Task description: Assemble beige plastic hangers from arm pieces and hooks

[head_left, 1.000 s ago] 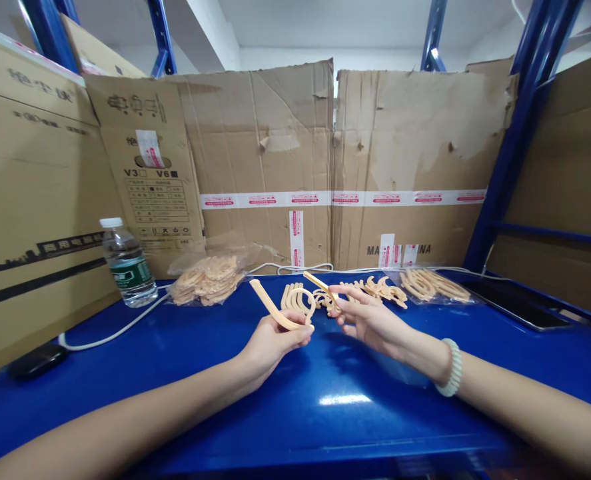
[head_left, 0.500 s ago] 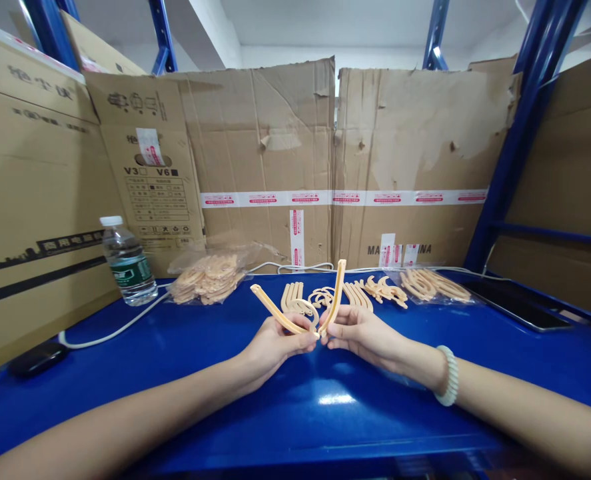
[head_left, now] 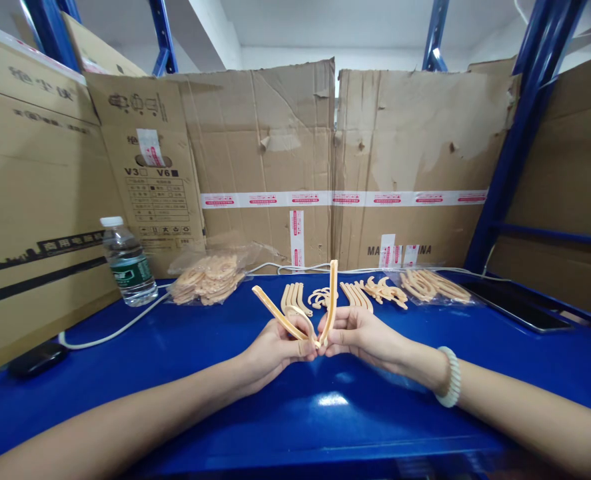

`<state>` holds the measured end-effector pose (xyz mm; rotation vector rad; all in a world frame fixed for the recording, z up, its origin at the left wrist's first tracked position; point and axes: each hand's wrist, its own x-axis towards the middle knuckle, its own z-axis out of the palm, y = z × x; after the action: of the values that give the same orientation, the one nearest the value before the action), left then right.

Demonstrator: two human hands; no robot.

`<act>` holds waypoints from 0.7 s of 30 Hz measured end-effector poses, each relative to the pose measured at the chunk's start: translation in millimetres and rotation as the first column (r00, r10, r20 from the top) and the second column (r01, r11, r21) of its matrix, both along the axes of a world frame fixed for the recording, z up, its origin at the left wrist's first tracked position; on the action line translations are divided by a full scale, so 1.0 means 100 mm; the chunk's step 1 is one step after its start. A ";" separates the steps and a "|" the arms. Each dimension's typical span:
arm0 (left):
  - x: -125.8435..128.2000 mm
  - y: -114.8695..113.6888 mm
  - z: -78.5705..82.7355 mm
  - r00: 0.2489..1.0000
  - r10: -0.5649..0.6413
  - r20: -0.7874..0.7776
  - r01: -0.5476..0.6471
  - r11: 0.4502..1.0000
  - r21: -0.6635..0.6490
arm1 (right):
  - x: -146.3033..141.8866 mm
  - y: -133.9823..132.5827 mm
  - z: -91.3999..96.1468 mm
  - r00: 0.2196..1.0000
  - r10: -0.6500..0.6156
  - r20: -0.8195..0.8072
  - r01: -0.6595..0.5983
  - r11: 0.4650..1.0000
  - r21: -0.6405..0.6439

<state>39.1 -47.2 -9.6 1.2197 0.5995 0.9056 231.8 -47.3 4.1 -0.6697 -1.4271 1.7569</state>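
My left hand (head_left: 274, 347) pinches one peach-coloured curved plastic strip (head_left: 274, 312) that slants up to the left. My right hand (head_left: 360, 335) pinches a second strip (head_left: 330, 298) that stands almost upright. The lower ends of the two strips meet between my fingertips, forming a V above the blue shelf surface (head_left: 295, 407). Just behind my hands lie loose curved strips (head_left: 295, 295) and small hook-shaped pieces (head_left: 382, 290) of the same colour.
A clear bag of peach parts (head_left: 208, 277) and a water bottle (head_left: 128, 263) stand at the back left, another bag (head_left: 432, 285) at the back right. A white cable (head_left: 120, 327) and a black object (head_left: 38, 360) lie left. Cardboard boxes (head_left: 325, 167) wall the back; a dark tablet (head_left: 515, 303) lies right.
My right hand has brought its strip from a flat tilt to upright and moved it left, so that its lower end now meets the strip in my left hand.
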 end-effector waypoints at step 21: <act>0.03 -0.04 0.06 0.993 0.116 -0.026 -0.117 0.992 -0.043 | -0.03 -0.01 -0.04 0.993 -0.117 0.018 0.117 0.993 0.023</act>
<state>42.2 -51.4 -3.3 1.1660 0.7118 0.9725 228.8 -48.5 0.0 -0.7460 -1.3895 1.6462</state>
